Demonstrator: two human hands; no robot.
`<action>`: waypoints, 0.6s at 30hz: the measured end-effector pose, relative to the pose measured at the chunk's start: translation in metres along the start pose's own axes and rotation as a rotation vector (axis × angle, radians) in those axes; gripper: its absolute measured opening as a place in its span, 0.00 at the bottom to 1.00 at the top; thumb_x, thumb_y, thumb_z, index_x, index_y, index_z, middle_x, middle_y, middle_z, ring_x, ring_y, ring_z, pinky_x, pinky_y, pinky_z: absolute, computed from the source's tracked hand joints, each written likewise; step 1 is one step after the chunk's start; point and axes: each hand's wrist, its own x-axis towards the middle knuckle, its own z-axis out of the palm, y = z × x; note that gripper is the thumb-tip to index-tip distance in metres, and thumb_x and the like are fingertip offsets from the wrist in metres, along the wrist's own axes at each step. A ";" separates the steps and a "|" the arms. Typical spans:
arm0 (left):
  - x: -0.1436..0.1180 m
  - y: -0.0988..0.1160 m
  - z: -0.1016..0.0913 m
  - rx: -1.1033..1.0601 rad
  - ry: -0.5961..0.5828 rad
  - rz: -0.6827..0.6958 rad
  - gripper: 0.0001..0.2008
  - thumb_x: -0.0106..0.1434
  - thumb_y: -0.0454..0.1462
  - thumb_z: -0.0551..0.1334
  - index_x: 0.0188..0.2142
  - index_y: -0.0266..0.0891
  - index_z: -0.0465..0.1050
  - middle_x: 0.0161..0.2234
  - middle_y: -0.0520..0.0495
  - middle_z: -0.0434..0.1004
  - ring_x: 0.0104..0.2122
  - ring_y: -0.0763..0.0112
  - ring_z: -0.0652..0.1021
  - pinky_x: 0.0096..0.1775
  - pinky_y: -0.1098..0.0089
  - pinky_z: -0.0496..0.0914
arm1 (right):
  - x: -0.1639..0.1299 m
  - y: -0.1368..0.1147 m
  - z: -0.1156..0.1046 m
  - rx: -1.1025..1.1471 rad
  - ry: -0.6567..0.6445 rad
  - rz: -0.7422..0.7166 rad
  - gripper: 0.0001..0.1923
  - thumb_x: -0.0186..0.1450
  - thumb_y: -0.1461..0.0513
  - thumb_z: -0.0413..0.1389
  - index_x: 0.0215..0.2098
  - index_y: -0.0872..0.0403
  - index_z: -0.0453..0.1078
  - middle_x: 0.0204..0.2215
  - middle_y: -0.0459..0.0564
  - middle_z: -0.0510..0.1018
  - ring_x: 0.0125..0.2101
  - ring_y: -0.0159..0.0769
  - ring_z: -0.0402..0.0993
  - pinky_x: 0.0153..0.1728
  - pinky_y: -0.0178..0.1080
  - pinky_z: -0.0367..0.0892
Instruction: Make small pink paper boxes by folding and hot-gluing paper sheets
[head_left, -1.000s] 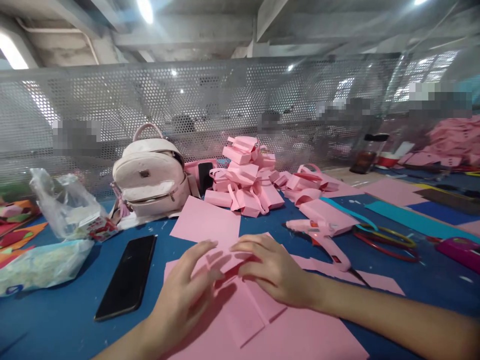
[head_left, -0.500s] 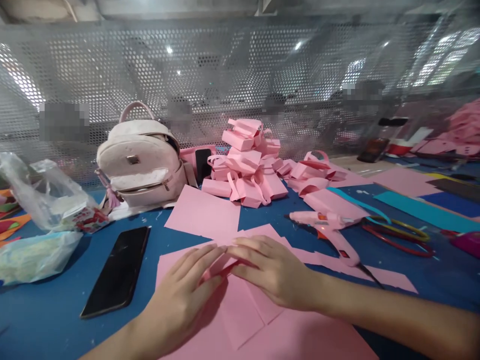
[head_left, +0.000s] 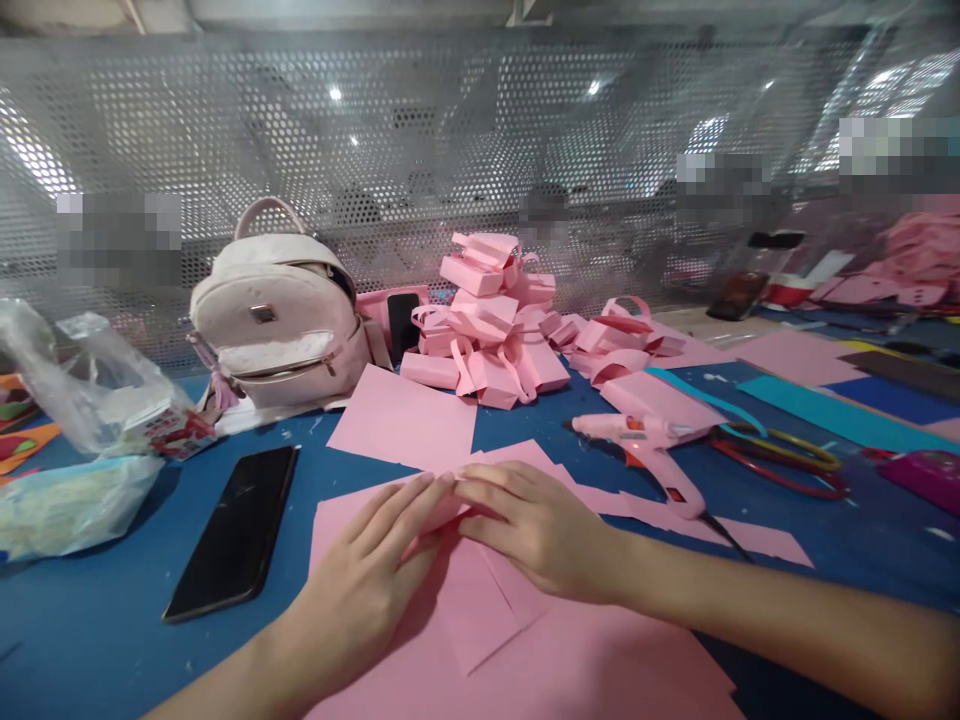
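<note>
Both hands meet on a pink paper piece (head_left: 491,597) that lies over larger pink sheets (head_left: 592,665). My left hand (head_left: 375,560) has its fingers closed over the far left part of that piece, thumb underneath. From the right, my right hand (head_left: 532,525) pinches the same paper, fingertips touching those of the left. A folded edge shows between the hands, though the fingers hide most of it. To the right lies a pink glue gun (head_left: 649,445) on its side, its cord running under my right forearm. Another pink sheet (head_left: 405,415) lies just beyond the fingers.
A pile of folded pink paper boxes (head_left: 495,330) stands at the back, beside a pale backpack (head_left: 281,320). A black phone (head_left: 232,535) and plastic bags (head_left: 82,500) are on the left. Scissors (head_left: 780,460) and a turquoise strip (head_left: 810,415) lie right. A perforated metal screen (head_left: 465,130) closes the back.
The paper piece under my hands has turned slightly, and my fingers have pressed closer together over its fold. The whole view has shifted a little.
</note>
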 end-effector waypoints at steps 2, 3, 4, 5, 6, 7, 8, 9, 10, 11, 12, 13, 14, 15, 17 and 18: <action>0.000 0.000 0.000 0.008 0.006 -0.005 0.14 0.69 0.28 0.56 0.52 0.34 0.75 0.67 0.34 0.61 0.65 0.54 0.64 0.60 0.53 0.69 | 0.001 0.000 0.000 0.005 -0.003 0.002 0.15 0.73 0.67 0.47 0.51 0.57 0.75 0.59 0.56 0.73 0.61 0.46 0.63 0.58 0.48 0.67; 0.001 0.000 0.000 0.012 0.005 -0.007 0.15 0.69 0.28 0.56 0.52 0.34 0.75 0.67 0.34 0.62 0.65 0.54 0.63 0.60 0.52 0.70 | 0.001 -0.001 -0.001 0.009 -0.001 0.003 0.16 0.73 0.68 0.47 0.51 0.57 0.75 0.59 0.56 0.73 0.61 0.45 0.63 0.58 0.48 0.67; 0.001 0.000 0.000 0.014 0.002 -0.008 0.15 0.69 0.28 0.56 0.52 0.34 0.75 0.67 0.34 0.62 0.66 0.54 0.63 0.59 0.52 0.70 | 0.001 -0.001 -0.001 0.014 0.003 0.005 0.16 0.73 0.68 0.47 0.51 0.57 0.74 0.59 0.55 0.73 0.61 0.45 0.63 0.58 0.48 0.67; 0.001 0.000 0.000 0.013 -0.007 -0.010 0.15 0.69 0.28 0.56 0.53 0.34 0.74 0.67 0.34 0.61 0.66 0.53 0.63 0.59 0.51 0.70 | 0.002 -0.001 -0.002 0.022 0.013 0.008 0.16 0.73 0.68 0.47 0.51 0.56 0.74 0.59 0.55 0.73 0.61 0.45 0.63 0.58 0.48 0.67; 0.001 0.000 0.000 0.012 -0.016 -0.011 0.15 0.69 0.28 0.56 0.53 0.34 0.74 0.67 0.34 0.60 0.66 0.52 0.63 0.59 0.51 0.70 | 0.003 -0.001 -0.003 0.033 0.029 0.011 0.15 0.72 0.68 0.47 0.51 0.56 0.74 0.58 0.55 0.74 0.61 0.44 0.63 0.58 0.48 0.66; 0.000 0.000 0.000 0.009 -0.024 -0.012 0.15 0.69 0.28 0.56 0.53 0.34 0.74 0.67 0.34 0.60 0.66 0.52 0.63 0.59 0.50 0.70 | 0.003 -0.002 -0.005 0.049 0.051 0.015 0.15 0.72 0.69 0.47 0.50 0.56 0.74 0.57 0.54 0.74 0.60 0.43 0.64 0.58 0.47 0.66; 0.000 0.000 0.000 0.006 -0.032 -0.014 0.15 0.68 0.28 0.57 0.53 0.34 0.74 0.68 0.33 0.59 0.66 0.51 0.62 0.59 0.50 0.70 | 0.004 -0.002 -0.006 0.070 0.074 0.020 0.15 0.72 0.69 0.47 0.50 0.56 0.73 0.55 0.54 0.75 0.58 0.42 0.65 0.58 0.47 0.66; -0.001 -0.001 0.000 0.006 -0.042 -0.015 0.15 0.68 0.28 0.57 0.53 0.34 0.74 0.68 0.33 0.59 0.66 0.51 0.62 0.59 0.50 0.70 | 0.005 -0.002 -0.008 0.092 0.097 0.028 0.15 0.72 0.69 0.47 0.49 0.56 0.73 0.54 0.55 0.76 0.57 0.42 0.66 0.58 0.47 0.66; -0.002 -0.001 0.001 0.007 -0.052 -0.016 0.15 0.68 0.28 0.57 0.53 0.34 0.73 0.68 0.33 0.59 0.66 0.50 0.62 0.59 0.50 0.70 | 0.005 -0.002 -0.010 0.117 0.120 0.039 0.15 0.71 0.69 0.46 0.49 0.56 0.73 0.53 0.55 0.77 0.56 0.41 0.67 0.57 0.47 0.67; -0.002 -0.001 0.001 0.010 -0.061 -0.020 0.15 0.69 0.28 0.56 0.52 0.35 0.73 0.68 0.33 0.59 0.66 0.50 0.62 0.59 0.49 0.70 | 0.006 -0.002 -0.011 0.142 0.137 0.052 0.15 0.71 0.70 0.46 0.48 0.56 0.72 0.51 0.55 0.77 0.54 0.41 0.68 0.56 0.47 0.68; -0.003 -0.001 0.001 0.013 -0.071 -0.026 0.15 0.69 0.27 0.56 0.52 0.35 0.73 0.68 0.32 0.58 0.66 0.49 0.62 0.59 0.49 0.70 | 0.006 -0.002 -0.012 0.169 0.149 0.069 0.16 0.70 0.71 0.45 0.47 0.56 0.71 0.50 0.55 0.78 0.53 0.41 0.69 0.55 0.47 0.68; -0.003 -0.001 0.001 0.013 -0.082 -0.031 0.15 0.68 0.27 0.56 0.52 0.35 0.73 0.68 0.32 0.58 0.66 0.49 0.62 0.58 0.48 0.70 | 0.006 -0.002 -0.014 0.196 0.159 0.088 0.16 0.68 0.72 0.44 0.46 0.56 0.71 0.49 0.55 0.78 0.52 0.41 0.69 0.53 0.47 0.68; -0.003 -0.001 0.001 0.010 -0.092 -0.037 0.15 0.68 0.27 0.55 0.52 0.35 0.73 0.68 0.32 0.58 0.66 0.48 0.62 0.58 0.47 0.70 | 0.007 -0.002 -0.014 0.226 0.169 0.107 0.17 0.67 0.72 0.44 0.45 0.55 0.70 0.48 0.55 0.78 0.52 0.41 0.69 0.52 0.46 0.68; -0.002 -0.001 0.001 0.001 -0.101 -0.043 0.16 0.68 0.27 0.55 0.52 0.35 0.72 0.68 0.31 0.57 0.66 0.47 0.61 0.58 0.45 0.70 | 0.007 -0.002 -0.015 0.254 0.180 0.123 0.17 0.66 0.73 0.43 0.43 0.54 0.70 0.47 0.54 0.78 0.51 0.41 0.69 0.52 0.46 0.68; 0.000 -0.001 0.000 -0.030 -0.113 -0.059 0.16 0.68 0.27 0.54 0.53 0.35 0.71 0.69 0.31 0.55 0.66 0.46 0.60 0.57 0.44 0.70 | 0.006 -0.001 -0.015 0.295 0.197 0.142 0.17 0.65 0.73 0.43 0.42 0.53 0.69 0.46 0.54 0.78 0.50 0.41 0.69 0.51 0.46 0.68; 0.001 -0.001 -0.001 -0.050 -0.116 -0.070 0.17 0.67 0.27 0.54 0.53 0.36 0.70 0.69 0.32 0.54 0.67 0.46 0.59 0.57 0.44 0.70 | 0.006 -0.001 -0.015 0.307 0.205 0.144 0.17 0.65 0.73 0.43 0.42 0.53 0.69 0.45 0.54 0.78 0.50 0.41 0.69 0.51 0.46 0.68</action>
